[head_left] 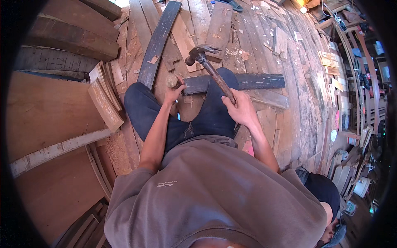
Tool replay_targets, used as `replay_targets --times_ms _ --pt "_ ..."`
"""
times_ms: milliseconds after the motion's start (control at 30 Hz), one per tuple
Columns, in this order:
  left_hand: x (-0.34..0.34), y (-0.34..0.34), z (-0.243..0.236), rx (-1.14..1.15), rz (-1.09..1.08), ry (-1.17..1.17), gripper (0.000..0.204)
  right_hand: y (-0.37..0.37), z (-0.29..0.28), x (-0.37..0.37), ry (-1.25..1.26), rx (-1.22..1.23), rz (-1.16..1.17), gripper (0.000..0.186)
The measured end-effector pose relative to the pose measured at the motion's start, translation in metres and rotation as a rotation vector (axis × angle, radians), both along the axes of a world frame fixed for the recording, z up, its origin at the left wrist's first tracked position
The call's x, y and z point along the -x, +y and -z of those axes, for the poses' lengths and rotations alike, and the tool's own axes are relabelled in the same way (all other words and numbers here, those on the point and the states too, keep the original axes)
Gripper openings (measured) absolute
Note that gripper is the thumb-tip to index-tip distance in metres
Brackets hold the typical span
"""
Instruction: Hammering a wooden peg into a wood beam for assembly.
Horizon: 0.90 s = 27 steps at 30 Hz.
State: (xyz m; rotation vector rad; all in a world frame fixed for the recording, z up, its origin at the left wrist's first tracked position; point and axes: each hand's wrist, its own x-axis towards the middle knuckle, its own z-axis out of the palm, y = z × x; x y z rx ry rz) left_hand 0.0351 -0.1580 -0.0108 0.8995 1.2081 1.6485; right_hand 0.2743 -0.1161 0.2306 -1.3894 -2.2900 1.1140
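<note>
My right hand (243, 108) is closed around the wooden handle of a claw hammer (218, 79). The hammer's dark metal head is raised above the boards, ahead of my hand. In my closed left hand (173, 94) stands what looks like a chisel (172, 80), its round, worn wooden end facing up; its blade is hidden. Right beside that hand is the end of a dark-painted board (261, 81), which runs crosswise beneath my right leg. Hammer and chisel are apart.
Another dark board (159, 43) stretches away at the left. Wood chips and offcuts (280, 43) litter the plank floor (295, 103). Stacked slats (105, 101) and thick beams (70, 37) stand left. Behind my right side sits another person (324, 194); cluttered shelving (362, 82) lines the right.
</note>
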Motion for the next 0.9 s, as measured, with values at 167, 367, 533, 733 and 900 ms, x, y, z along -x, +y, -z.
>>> replay_targets --times_ms 167,367,533,733,900 --pt "-0.003 -0.002 0.016 0.07 0.016 0.182 0.024 -0.006 0.002 0.008 -0.043 0.001 -0.032 0.024" --pt "-0.014 0.007 0.007 0.045 -0.051 0.197 0.022 -0.024 0.01 0.001 -0.091 0.018 -0.135 0.023" --pt "-0.016 0.006 -0.006 0.207 -0.053 0.229 0.019 -0.022 0.019 0.004 -0.167 -0.056 -0.171 0.02" --pt "-0.013 0.006 0.002 0.071 -0.046 0.251 0.016 -0.008 -0.072 0.027 0.236 -0.186 0.036 0.015" --pt "-0.014 0.008 0.013 0.101 -0.038 0.161 0.022 -0.026 -0.048 0.023 0.484 -0.178 0.214 0.015"
